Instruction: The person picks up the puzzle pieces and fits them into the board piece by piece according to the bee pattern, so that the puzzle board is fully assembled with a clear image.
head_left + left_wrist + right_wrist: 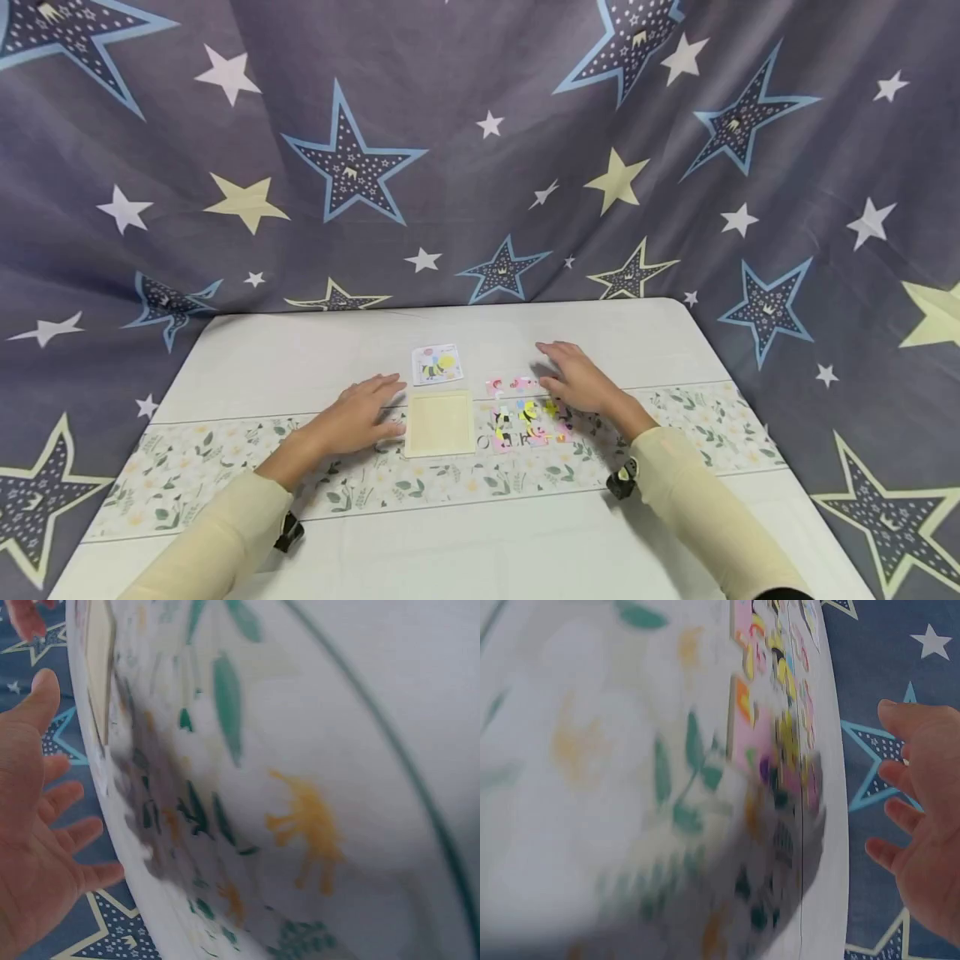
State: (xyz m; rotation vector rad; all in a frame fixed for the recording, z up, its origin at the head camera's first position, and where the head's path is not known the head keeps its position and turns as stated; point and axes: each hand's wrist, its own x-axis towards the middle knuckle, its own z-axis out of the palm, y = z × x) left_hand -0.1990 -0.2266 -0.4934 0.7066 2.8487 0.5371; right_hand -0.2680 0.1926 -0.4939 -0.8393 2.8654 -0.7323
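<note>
A pale wooden puzzle tray (pixel 440 423) lies on the table in the head view. Behind it is a square picture card (pixel 437 365) with a bee on it. To the tray's right are several colourful jigsaw puzzle pieces (pixel 502 437), mostly pink and yellow; the right wrist view shows these pieces (pixel 748 739) edge-on. My left hand (pixel 362 417) hovers just left of the tray, fingers spread and holding nothing. Over the right side of the pieces, my right hand (pixel 581 379) is held with fingers extended and nothing in its grasp.
The white table (pixel 315 350) carries a floral strip (pixel 225 467) across its middle. A dark star-patterned curtain (pixel 465 150) hangs behind the table and along its sides. Black wrist devices (pixel 622 479) sit below both forearms.
</note>
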